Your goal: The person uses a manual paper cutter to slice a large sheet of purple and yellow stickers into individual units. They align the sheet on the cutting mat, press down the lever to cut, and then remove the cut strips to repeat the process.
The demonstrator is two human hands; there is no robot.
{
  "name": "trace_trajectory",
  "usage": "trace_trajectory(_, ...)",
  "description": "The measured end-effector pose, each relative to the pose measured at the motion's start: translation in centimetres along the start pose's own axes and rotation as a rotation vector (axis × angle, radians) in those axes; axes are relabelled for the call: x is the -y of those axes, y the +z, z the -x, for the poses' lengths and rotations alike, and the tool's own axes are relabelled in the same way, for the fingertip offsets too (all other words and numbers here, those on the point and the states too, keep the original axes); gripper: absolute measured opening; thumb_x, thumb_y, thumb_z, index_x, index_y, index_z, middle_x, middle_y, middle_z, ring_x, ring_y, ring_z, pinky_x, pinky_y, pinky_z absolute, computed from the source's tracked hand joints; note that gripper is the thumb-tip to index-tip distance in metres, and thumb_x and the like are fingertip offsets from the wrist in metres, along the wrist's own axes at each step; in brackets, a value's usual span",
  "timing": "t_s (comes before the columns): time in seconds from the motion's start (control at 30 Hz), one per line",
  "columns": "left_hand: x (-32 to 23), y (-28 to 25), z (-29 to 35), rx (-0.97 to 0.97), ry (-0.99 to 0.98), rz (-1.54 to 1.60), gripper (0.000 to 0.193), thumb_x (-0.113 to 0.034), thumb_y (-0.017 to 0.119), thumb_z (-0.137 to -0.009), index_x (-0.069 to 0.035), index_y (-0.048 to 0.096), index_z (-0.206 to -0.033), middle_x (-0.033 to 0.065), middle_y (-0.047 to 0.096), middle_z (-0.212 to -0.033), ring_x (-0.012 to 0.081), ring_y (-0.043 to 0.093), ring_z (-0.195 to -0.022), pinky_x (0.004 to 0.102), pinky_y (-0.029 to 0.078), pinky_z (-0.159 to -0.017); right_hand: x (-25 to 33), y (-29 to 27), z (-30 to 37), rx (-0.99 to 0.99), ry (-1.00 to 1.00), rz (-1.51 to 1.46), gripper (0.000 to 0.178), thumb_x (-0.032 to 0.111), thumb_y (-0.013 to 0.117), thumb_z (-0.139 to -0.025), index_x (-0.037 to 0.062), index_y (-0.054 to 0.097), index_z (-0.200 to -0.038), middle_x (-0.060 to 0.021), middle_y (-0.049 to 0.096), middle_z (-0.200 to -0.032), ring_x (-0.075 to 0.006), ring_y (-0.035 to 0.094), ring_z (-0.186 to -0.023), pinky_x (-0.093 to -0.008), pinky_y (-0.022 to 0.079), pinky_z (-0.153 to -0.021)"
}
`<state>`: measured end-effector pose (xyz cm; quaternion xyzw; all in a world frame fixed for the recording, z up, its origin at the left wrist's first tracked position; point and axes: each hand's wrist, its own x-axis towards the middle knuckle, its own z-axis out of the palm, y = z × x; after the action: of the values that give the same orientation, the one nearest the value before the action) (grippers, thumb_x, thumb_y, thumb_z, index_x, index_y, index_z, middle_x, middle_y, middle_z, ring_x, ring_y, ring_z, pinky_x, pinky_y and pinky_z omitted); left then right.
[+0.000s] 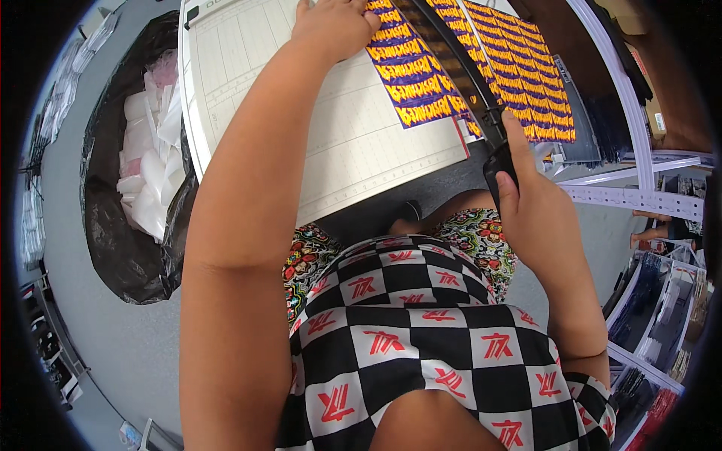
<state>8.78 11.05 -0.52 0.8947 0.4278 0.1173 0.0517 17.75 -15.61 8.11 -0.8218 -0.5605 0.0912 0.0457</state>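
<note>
Purple-yellow sheet (pixel 414 75) lies L of cutter arm (pixel 477 89); prob. light, bendy, creases easily: take by edges. L hand (pixel 336 28) spread flat, L of arm; R hand (pixel 538 199) grips arm's handle (pixel 498 167).

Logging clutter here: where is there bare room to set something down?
Bare: the white gridded board left of the left forearm, and between that forearm and the purple-and-yellow printed sheet. Crowded: the right side, with that sheet, the long black cutter arm and the right hand.

Yellow lettering (pixel 426 112) on purple sheet (pixel 412 71), red characters (pixel 383 342) on shirt (pixel 444 346), small print (pixel 213 3) on board (pixel 338 135)
</note>
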Motion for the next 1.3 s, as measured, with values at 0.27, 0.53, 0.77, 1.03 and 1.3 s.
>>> trace_trajectory(0.27,0.1,0.1,0.0,-0.019,0.015,-0.001,0.050,-0.029,0.030,-0.086,-0.006,0.035,-0.130,0.0113,0.025,-0.140,0.0228,0.020,-0.131,0.0480,0.021,-0.103,-0.2,0.8,-0.1,0.042,0.051,-0.005,0.057,0.012,0.046,-0.085,0.0158,0.022,-0.136,-0.0247,0.057,-0.072,-0.0422,0.056,-0.066,-0.0457,0.042,-0.056)
trace_trajectory(0.53,-0.1,-0.1,0.0,0.018,-0.005,-0.012,0.051,-0.028,0.029,-0.086,-0.006,0.033,-0.131,0.0121,0.024,-0.141,0.0230,0.018,-0.132,0.0472,0.020,-0.103,-1.0,1.9,-0.1,-0.042,-0.036,0.063,0.060,0.014,0.049,-0.082,0.0144,0.020,-0.135,-0.0173,0.058,-0.062,-0.0346,0.058,-0.057,-0.0428,0.045,-0.052)
trace_trajectory(0.77,-3.2,-1.8,1.8,0.177,0.111,-0.063,0.063,-0.040,0.031,-0.087,0.003,0.024,-0.133,0.0174,0.018,-0.141,0.0278,0.012,-0.133,0.0453,0.015,-0.105,-1.3,2.0,-0.2,-0.070,-0.057,0.046,0.059,0.015,0.048,-0.082,0.0140,0.022,-0.135,-0.0162,0.057,-0.061,-0.0337,0.057,-0.057,-0.0420,0.045,-0.053)
trace_trajectory(1.03,-3.8,1.2,5.1,-0.034,0.231,-0.110,0.079,-0.057,0.039,-0.081,0.001,0.026,-0.133,0.0195,0.022,-0.139,0.0290,0.016,-0.132,0.0444,0.016,-0.105,-1.3,2.5,-0.2,-0.063,-0.054,0.051,0.059,0.015,0.048,-0.083,0.0148,0.022,-0.135,-0.0157,0.058,-0.063,-0.0332,0.058,-0.057,-0.0419,0.045,-0.054)
trace_trajectory(1.3,-4.3,-0.4,4.9,0.120,0.173,-0.070,0.084,-0.057,0.034,-0.081,0.006,0.017,-0.134,0.0231,0.016,-0.140,0.0310,0.010,-0.133,0.0434,0.014,-0.106,-1.1,2.5,-0.3,0.017,0.017,-0.014,0.057,0.015,0.046,-0.084,0.0193,0.022,-0.136,-0.0228,0.057,-0.070,-0.0402,0.056,-0.065,-0.0460,0.043,-0.058)
